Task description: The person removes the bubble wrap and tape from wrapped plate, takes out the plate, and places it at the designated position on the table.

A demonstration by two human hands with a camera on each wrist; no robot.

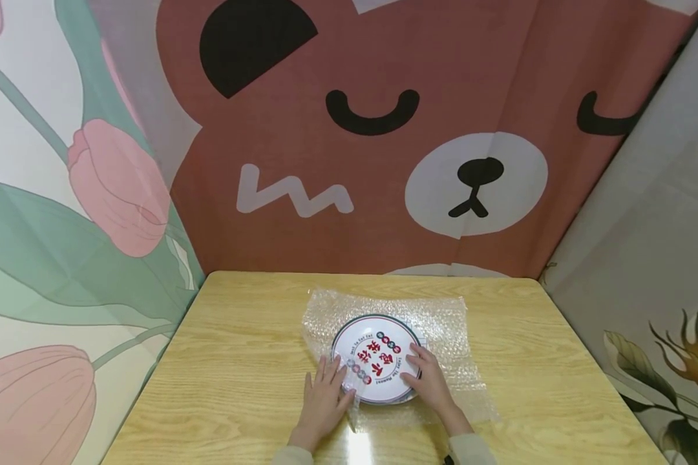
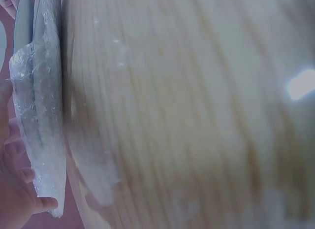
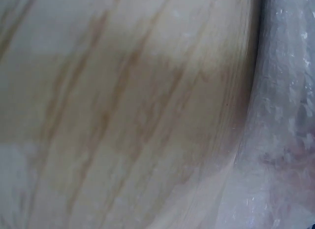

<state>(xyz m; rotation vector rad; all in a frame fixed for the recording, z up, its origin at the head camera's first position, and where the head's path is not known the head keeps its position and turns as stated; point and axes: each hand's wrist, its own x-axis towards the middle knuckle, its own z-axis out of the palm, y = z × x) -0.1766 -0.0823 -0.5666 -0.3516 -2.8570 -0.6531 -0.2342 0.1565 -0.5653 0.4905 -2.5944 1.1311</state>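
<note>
A round white plate (image 1: 390, 374) with red characters, small colored dots and a dark rim lies face up on a sheet of bubble wrap (image 1: 442, 316). More rims show beneath it in the left wrist view. Over the plate's left edge, a flap of bubble wrap (image 2: 42, 115) is folded up onto the face. My left hand (image 1: 324, 395) presses on that flap with its fingers extended. At the right rim, my right hand (image 1: 430, 381) rests with fingertips and thumb on the plate's face. In the right wrist view the bubble wrap (image 3: 280, 115) hides most of the hand.
The wooden table (image 1: 238, 361) extends on both sides of the wrap. Behind it hangs a cloth (image 1: 378, 168) printed with a bear face. Flowered curtains (image 1: 35, 258) enclose the left and right sides.
</note>
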